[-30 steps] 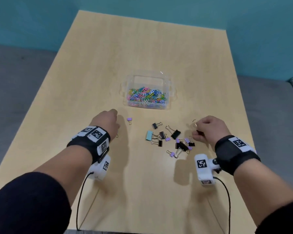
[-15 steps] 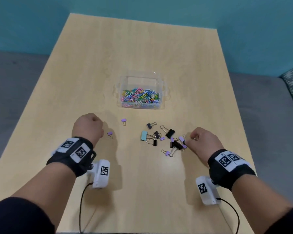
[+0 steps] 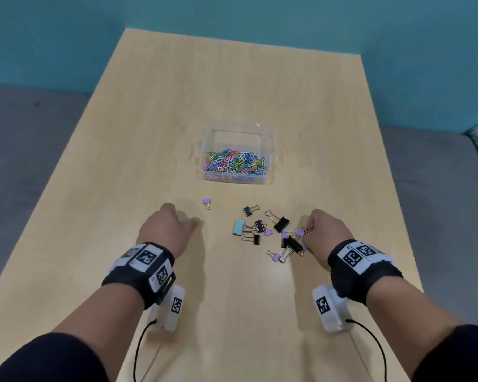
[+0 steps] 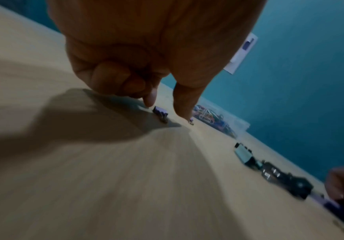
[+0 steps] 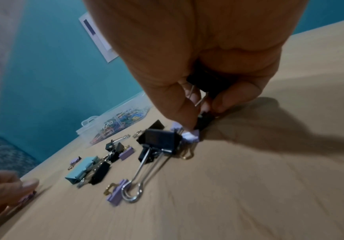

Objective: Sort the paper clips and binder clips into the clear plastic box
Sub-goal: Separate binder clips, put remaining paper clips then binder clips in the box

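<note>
The clear plastic box (image 3: 269,172) stands mid-table with several coloured paper clips (image 3: 233,164) inside. In front of it lies a loose pile of black, purple and teal binder clips (image 3: 271,232). My left hand (image 3: 186,223) is left of the pile, forefinger and thumb down on either side of a small purple binder clip (image 4: 160,113) that lies on the table. My right hand (image 3: 308,230) is at the pile's right edge. It holds a black binder clip (image 5: 205,78) in the palm, and its fingertips pinch another small clip (image 5: 202,121).
One more small purple binder clip (image 3: 206,202) lies alone between my left hand and the box. The wooden table (image 3: 232,78) stretches beyond the box to a teal wall. Grey seating flanks the table on both sides.
My left hand moved right and forward over the small purple clip and spread thumb and forefinger around it. My right hand stayed at the pile's right edge, fingers working at the clips.
</note>
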Motion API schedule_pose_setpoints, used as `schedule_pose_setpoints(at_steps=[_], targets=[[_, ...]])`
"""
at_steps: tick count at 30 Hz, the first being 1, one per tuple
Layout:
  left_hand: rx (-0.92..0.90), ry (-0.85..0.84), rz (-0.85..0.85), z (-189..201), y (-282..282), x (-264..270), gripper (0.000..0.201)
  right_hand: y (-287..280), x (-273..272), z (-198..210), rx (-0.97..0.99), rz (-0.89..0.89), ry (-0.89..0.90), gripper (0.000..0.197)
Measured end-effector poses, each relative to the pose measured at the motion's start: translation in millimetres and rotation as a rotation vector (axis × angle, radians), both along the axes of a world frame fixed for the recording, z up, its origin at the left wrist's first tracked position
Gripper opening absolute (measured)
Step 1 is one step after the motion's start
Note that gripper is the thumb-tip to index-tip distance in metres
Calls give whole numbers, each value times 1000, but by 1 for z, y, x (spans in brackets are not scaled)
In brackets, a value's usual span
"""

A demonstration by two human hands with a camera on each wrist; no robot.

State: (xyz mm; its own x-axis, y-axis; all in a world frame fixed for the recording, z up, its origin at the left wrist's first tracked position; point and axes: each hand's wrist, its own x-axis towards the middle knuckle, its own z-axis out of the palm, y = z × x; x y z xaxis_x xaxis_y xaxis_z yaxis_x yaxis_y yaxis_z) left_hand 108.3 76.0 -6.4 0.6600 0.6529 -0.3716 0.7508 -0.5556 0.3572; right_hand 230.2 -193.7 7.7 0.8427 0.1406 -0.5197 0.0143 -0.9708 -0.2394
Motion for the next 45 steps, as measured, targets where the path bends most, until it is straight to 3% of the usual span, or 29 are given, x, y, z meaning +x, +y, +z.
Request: schedule_pose_setpoints(at_steps=[2, 8, 11, 13, 17, 19, 21, 29, 32, 35, 38, 41, 45], targets=[[21, 37, -27, -3, -2, 0, 43, -2, 0, -1, 17, -2, 0, 16], [48, 99, -181, -1, 0, 10, 21, -9, 5, -5, -20, 58, -1, 13], [56, 103, -222, 5, 3, 12, 17, -14, 14, -3, 77, -7, -15, 10], [-35, 52, -156, 9, 9, 17, 19, -10, 27, 3, 265, -155, 2, 8], [-488, -221, 166, 23, 30, 55, 16, 28, 53, 31, 892, -549, 277, 16], [-640, -292, 262, 32, 35, 87, 6, 58, 68, 40, 1033, -557, 326, 17], [-710, -322, 304, 43, 38, 120, 12, 89, 81, 44, 1086, -517, 345, 17], [-711, -384, 254, 44, 35, 198, 20, 157, 126, 29, 1053, -575, 380, 21], [-668, -403, 237, 41, 38, 199, 8, 160, 137, 24, 1031, -585, 381, 10], [-711, -470, 252, 44, 38, 188, 16, 156, 136, 24, 1024, -587, 397, 19], [-715, -581, 267, 53, 41, 165, 16, 138, 122, 42, 1080, -548, 360, 5], [-534, -557, 218, 52, 47, 129, 12, 106, 101, 51, 978, -387, 186, 8], [-323, -267, 61, 32, 40, 82, 10, 54, 72, 33, 478, 57, -44, 12]])
